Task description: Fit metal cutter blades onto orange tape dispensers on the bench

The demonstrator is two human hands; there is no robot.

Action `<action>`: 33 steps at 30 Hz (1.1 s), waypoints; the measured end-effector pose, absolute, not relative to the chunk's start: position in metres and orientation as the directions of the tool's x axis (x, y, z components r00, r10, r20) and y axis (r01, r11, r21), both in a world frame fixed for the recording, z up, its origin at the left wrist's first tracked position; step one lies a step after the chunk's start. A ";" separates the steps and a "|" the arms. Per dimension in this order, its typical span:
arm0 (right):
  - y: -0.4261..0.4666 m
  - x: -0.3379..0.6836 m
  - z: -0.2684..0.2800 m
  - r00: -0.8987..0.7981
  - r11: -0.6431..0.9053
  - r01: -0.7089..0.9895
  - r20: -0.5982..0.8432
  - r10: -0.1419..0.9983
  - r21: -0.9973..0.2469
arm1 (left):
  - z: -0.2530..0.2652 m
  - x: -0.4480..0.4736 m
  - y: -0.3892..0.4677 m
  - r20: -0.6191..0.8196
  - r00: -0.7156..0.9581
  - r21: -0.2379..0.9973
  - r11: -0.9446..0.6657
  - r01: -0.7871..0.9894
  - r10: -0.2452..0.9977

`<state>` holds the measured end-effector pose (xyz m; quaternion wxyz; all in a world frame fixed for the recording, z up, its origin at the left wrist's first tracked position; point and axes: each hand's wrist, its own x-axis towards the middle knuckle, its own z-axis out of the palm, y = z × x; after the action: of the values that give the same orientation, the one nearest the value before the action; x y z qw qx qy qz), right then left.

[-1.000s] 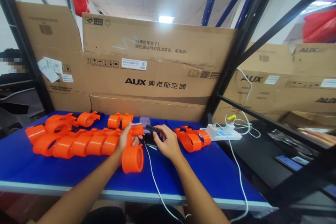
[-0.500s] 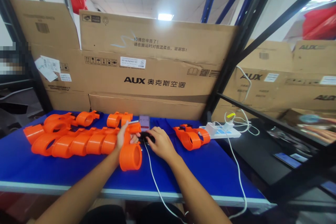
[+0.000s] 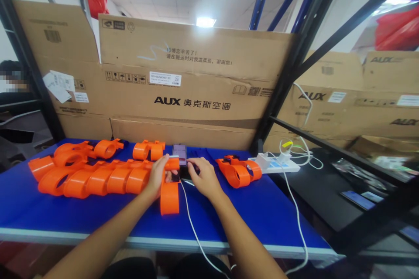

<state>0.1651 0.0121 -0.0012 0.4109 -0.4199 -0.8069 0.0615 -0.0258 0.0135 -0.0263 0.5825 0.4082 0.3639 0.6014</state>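
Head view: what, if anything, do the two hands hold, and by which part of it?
The left hand holds an orange piece by its upper part, above its lower ring. Whether the right hand holds anything cannot be told.

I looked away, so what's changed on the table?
The orange ring piece in the left hand turned, hiding the opening of its lower ring. The right hand moved left toward it, then back right; whether it grips the black strip is unclear. Phone, power strip and other orange rings stayed put.
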 end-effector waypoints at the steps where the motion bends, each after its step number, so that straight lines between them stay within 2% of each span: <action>1: 0.011 0.166 0.001 -0.274 0.631 0.603 0.616 0.739 -0.488 | -0.028 -0.024 0.013 0.093 0.013 0.923 -0.081 -0.375 0.996; 3: 0.010 0.168 0.004 -0.267 0.632 0.549 0.602 0.753 -0.547 | -0.031 -0.020 0.011 0.137 0.072 0.946 -0.109 -0.306 0.988; 6: 0.007 0.166 0.005 -0.351 0.650 0.499 0.553 0.756 -0.573 | -0.032 -0.016 0.007 0.157 0.203 0.969 -0.111 -0.219 0.966; 8: 0.007 0.165 0.004 -0.371 0.645 0.488 0.530 0.763 -0.587 | -0.032 -0.015 0.004 0.170 0.234 0.972 -0.124 -0.198 0.957; 12: 0.012 0.164 0.000 -0.302 0.618 0.454 0.541 0.785 -0.642 | -0.030 -0.015 0.003 0.223 0.264 0.963 -0.169 -0.212 0.938; 20: 0.019 0.163 -0.006 -0.230 0.611 0.389 0.570 0.789 -0.689 | -0.033 -0.017 0.008 0.238 0.195 0.965 -0.209 -0.162 0.951; 33: 0.015 0.159 -0.006 -0.197 0.549 0.286 0.512 0.836 -0.786 | -0.032 -0.017 0.008 0.235 0.174 0.963 -0.204 -0.176 0.956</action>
<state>0.1588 0.0146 -0.0055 0.5010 -0.3878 -0.7234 0.2743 -0.0174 0.0081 -0.0316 0.5252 0.5579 0.3495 0.5393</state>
